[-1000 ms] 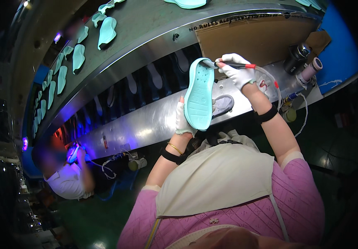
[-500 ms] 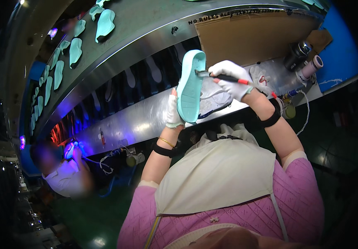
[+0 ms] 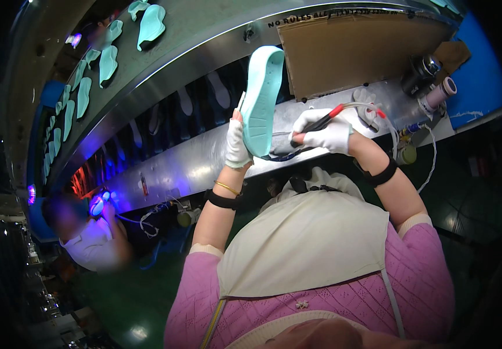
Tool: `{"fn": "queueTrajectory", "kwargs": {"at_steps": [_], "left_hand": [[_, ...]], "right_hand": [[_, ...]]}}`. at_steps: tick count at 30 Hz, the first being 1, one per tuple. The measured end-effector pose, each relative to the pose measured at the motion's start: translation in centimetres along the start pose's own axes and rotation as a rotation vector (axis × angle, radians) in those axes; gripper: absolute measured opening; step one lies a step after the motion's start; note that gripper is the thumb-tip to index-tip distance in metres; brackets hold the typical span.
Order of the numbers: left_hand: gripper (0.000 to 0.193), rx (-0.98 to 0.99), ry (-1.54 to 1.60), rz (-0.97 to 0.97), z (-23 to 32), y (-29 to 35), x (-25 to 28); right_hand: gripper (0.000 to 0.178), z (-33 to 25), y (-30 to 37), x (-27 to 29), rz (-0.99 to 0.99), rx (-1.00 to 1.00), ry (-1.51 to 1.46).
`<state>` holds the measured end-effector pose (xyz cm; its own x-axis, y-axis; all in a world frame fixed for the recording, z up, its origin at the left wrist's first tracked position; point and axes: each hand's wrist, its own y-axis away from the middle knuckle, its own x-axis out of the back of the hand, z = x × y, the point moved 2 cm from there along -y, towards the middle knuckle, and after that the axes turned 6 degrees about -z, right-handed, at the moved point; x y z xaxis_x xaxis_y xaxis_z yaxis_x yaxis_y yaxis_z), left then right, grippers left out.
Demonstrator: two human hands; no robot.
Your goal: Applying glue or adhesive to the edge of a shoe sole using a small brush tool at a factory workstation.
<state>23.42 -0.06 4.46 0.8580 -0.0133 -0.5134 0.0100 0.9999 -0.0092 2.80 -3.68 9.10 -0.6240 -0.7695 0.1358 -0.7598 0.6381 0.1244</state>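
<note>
Turquoise sole (image 3: 262,102), pink flask (image 3: 438,95), contents unclear

From out here I have the shoe sole (image 3: 262,102) in the left hand (image 3: 237,144), the brush (image 3: 322,122) to its right in the right hand (image 3: 331,135), a cardboard panel (image 3: 350,55) beyond the brush, flasks (image 3: 439,92) farther right on the bench (image 3: 197,160), and soles (image 3: 151,27) leftward on the conveyor belt (image 3: 213,23).

The metal bench (image 3: 196,154) carried a grey shoe (image 3: 281,145), partly hidden, a white glove (image 3: 367,103), a black bottle (image 3: 417,75) and, beside it, a pink bottle (image 3: 439,93).
</note>
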Motion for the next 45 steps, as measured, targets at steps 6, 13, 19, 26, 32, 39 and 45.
{"fn": "queueTrajectory", "kwargs": {"at_steps": [6, 13, 19, 26, 32, 39, 45], "left_hand": [[0.071, -0.083, 0.117, -0.297, 8.8, -4.9, -4.4], [0.027, -0.434, -0.601, 0.355, 19.3, -20.5, 6.4], [0.028, -0.879, -2.195, 0.75, 20.7, -15.9, 6.5], [0.018, -0.786, -1.987, 0.638, 20.8, -14.0, 7.4], [0.007, -1.001, -0.244, 0.141, 25.0, -6.7, 3.2], [0.039, -0.461, 0.272, -0.355, 18.0, -5.5, 3.3], [0.056, -0.104, 0.603, -0.423, 2.8, -1.0, 3.7]], "right_hand": [[0.01, 0.9, 2.7, 5.6, 0.303, 0.185, -0.457], [0.02, 2.2, 3.1, 5.6, 0.31, 0.228, -0.611], [0.028, 6.7, 5.4, 6.6, 0.369, 0.177, -0.654], [0.027, 9.1, 3.8, 6.9, 0.35, 0.071, -0.6], [0.028, 9.4, 1.0, 7.6, 0.333, 0.072, -0.545], [0.031, 8.7, -0.9, 10.6, 0.223, 0.143, -0.44], [0.032, 6.4, -3.6, 9.4, 0.077, 0.166, -0.496]]}}
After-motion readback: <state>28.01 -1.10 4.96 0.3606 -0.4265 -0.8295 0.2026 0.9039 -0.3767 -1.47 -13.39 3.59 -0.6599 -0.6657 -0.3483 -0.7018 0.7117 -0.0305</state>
